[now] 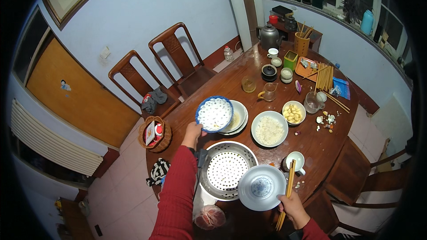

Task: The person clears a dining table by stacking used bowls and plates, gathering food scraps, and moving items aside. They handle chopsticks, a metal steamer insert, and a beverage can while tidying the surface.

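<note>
My left hand (193,134) grips the rim of a blue-edged patterned plate (215,114), held above stacked white dishes (241,113). In my right hand (293,208) are a pale blue bowl (262,187) with a floral centre, and wooden chopsticks (289,185). Between my hands a perforated steel steamer pan (228,170) lies partly under the pale bowl. Beyond it stand a bowl of white rice (269,131) and a smaller bowl of peeled garlic cloves (294,113). A white mug (295,161) is near the chopsticks. A peeled reddish fruit (210,217) sits below the pan.
A wicker basket (155,134) stands at the table's left edge. Farther back are a glass pitcher (268,92), a glass mug (313,102), a lidded black pot (269,72), a metal kettle (269,36) and loose chopsticks (324,77). Wooden chairs (173,53) flank the table.
</note>
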A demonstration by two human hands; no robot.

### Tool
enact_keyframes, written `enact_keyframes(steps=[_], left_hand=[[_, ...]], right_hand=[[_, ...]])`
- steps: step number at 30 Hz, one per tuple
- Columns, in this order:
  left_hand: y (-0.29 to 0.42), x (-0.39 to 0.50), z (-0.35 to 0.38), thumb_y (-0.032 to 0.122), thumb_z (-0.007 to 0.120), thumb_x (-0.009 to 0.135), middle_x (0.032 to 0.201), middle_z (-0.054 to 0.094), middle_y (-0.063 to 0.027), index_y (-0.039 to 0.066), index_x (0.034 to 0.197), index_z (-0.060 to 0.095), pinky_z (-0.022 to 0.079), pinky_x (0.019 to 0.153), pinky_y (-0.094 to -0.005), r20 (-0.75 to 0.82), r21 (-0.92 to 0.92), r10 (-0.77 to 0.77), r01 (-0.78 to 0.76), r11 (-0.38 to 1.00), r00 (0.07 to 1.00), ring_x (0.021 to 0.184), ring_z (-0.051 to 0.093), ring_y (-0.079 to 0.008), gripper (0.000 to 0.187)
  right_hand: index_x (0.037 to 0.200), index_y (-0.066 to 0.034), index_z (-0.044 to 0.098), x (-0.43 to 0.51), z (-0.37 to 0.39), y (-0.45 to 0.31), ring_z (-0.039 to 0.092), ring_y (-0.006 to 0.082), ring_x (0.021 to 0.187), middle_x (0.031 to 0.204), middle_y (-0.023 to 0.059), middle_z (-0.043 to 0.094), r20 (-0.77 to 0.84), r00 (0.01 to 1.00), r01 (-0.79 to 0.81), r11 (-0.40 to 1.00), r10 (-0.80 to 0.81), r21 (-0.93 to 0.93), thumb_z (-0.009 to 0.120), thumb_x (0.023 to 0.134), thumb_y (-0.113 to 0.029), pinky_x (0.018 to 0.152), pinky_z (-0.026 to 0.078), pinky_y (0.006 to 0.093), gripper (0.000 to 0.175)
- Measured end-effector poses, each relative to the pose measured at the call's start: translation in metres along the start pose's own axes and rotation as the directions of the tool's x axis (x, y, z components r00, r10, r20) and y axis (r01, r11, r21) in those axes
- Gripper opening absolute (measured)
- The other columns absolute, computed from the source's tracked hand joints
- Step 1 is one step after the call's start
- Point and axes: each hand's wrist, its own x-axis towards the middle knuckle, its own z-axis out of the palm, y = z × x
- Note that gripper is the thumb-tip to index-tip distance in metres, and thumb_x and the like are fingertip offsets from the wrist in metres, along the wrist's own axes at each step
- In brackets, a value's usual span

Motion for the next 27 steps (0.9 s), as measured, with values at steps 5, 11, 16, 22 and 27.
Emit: enact_keyframes(steps=[5,11,16,22,27], left_hand=[[-0.015,0.015,0.058,0.000,0.052,0.089,0.092,0.066,-0.0248,-0.013,0.103,0.057,0.059,0.051,-0.0365,-0.055,-0.017,-0.055,0.054,0.998,0.997,0.067,0.070,-0.0311,0.020],[-0.008,0.001,0.075,0.006,0.058,0.090,0.087,0.068,-0.0264,-0.015,0.101,0.060,0.055,0.043,-0.0334,-0.084,0.108,-0.109,0.118,0.987,0.990,0.056,0.069,-0.0267,0.024],[0.012,-0.041,0.068,0.043,0.066,0.089,0.094,0.071,-0.0195,-0.004,0.101,0.062,0.051,0.080,-0.0447,-0.167,0.812,0.174,0.035,0.583,0.970,0.095,0.067,-0.0368,0.049],[0.015,-0.146,0.067,0.044,0.054,0.098,0.094,0.067,-0.0112,0.002,0.105,0.059,0.051,0.067,-0.0321,0.670,0.415,-0.068,-0.298,0.860,0.739,0.077,0.065,-0.0193,0.043],[0.012,-0.219,0.068,0.033,0.045,0.103,0.092,0.064,-0.0074,0.001,0.130,0.047,0.054,0.064,-0.0285,0.707,0.466,-0.246,-0.176,0.867,0.663,0.076,0.064,-0.0133,0.042]], right_hand=[[0.106,0.0019,0.052,-0.002,-0.001,-0.005,0.047,0.0123,0.044,0.069,0.0050,0.054,-0.015,1.000,-0.009,0.999,0.008,-0.038,0.055,0.090,-0.002,0.040,0.040,0.0266,0.017],[0.104,0.0012,0.052,-0.001,-0.001,-0.005,0.047,0.0126,0.045,0.068,0.0050,0.053,-0.014,0.999,0.033,0.999,-0.033,-0.008,0.054,0.091,-0.003,0.041,0.039,0.0266,0.014],[0.104,0.0007,0.051,0.003,0.004,-0.008,0.046,0.0116,0.045,0.070,0.0046,0.053,0.001,0.997,0.073,0.996,-0.073,0.052,0.053,0.092,-0.003,0.041,0.039,0.0259,0.013],[0.107,0.0003,0.050,0.013,0.012,-0.013,0.046,0.0109,0.046,0.068,0.0035,0.050,-0.019,0.998,0.065,0.997,-0.064,0.042,0.052,0.093,-0.004,0.042,0.039,0.0256,0.015],[0.117,0.0002,0.050,0.021,0.019,-0.019,0.045,0.0103,0.046,0.067,0.0027,0.050,-0.009,0.997,0.071,0.998,-0.071,0.000,0.051,0.095,-0.006,0.042,0.039,0.0258,0.022]])
